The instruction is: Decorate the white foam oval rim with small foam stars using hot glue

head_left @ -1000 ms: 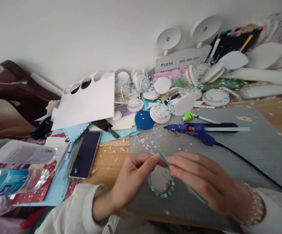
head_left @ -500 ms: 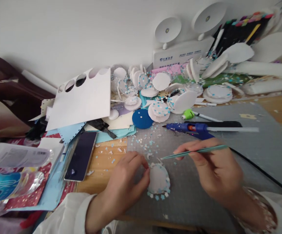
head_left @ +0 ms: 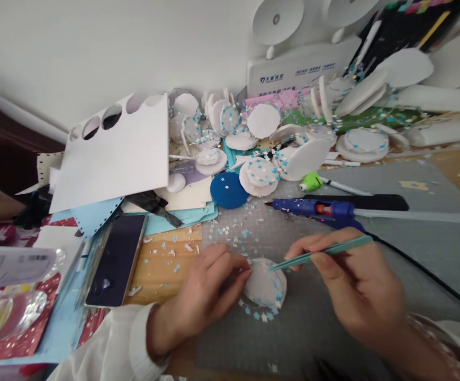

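Note:
A round white disc [head_left: 264, 283] lies on the grey cutting mat [head_left: 313, 344], edged with small blue and white flower or star shapes. More of these shapes curve below its lower rim. My left hand [head_left: 208, 286] has its thumb and fingers closed at the disc's left edge, pinching it. Between thumb and fingers my right hand [head_left: 352, 288] grips teal tweezers [head_left: 328, 251]. Their tips reach over the disc's upper right part; whether they hold a small piece cannot be made out.
A blue glue gun [head_left: 313, 207] with its cable lies behind my right hand. Loose shapes [head_left: 225, 230] are scattered behind the disc. Decorated discs [head_left: 259, 174] pile along the wall. To the left are a phone [head_left: 115, 262] and a white board with holes [head_left: 114, 159].
The tweezers' tips have come from above the disc's upper edge down over its face. My left fingers remain at its left rim. The camera view has shifted slightly.

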`<state>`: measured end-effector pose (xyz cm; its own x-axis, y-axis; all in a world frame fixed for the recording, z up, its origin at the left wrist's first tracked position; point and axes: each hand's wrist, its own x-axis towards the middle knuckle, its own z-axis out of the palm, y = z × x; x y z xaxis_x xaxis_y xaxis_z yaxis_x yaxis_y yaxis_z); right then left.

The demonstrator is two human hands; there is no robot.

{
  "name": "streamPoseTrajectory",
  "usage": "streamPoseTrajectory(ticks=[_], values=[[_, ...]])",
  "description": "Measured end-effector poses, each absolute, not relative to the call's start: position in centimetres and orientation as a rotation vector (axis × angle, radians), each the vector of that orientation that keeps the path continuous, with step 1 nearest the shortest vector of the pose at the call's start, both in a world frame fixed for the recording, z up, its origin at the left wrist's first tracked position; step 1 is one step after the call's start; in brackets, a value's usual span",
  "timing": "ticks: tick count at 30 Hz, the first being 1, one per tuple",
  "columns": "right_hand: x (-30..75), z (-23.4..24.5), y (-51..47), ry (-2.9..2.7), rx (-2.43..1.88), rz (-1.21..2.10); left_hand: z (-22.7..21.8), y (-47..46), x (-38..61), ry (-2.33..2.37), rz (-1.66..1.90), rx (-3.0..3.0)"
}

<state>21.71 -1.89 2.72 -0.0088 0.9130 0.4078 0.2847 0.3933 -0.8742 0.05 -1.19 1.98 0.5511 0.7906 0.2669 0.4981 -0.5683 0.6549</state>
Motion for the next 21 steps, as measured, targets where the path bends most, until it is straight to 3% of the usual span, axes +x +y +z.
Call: streamPoseTrajectory(ticks=[21], values=[[21.38,2.48,-2.30,-1.521,-1.136,0.741,2.05,-1.84,0.47,1.033,0.910,2.161]])
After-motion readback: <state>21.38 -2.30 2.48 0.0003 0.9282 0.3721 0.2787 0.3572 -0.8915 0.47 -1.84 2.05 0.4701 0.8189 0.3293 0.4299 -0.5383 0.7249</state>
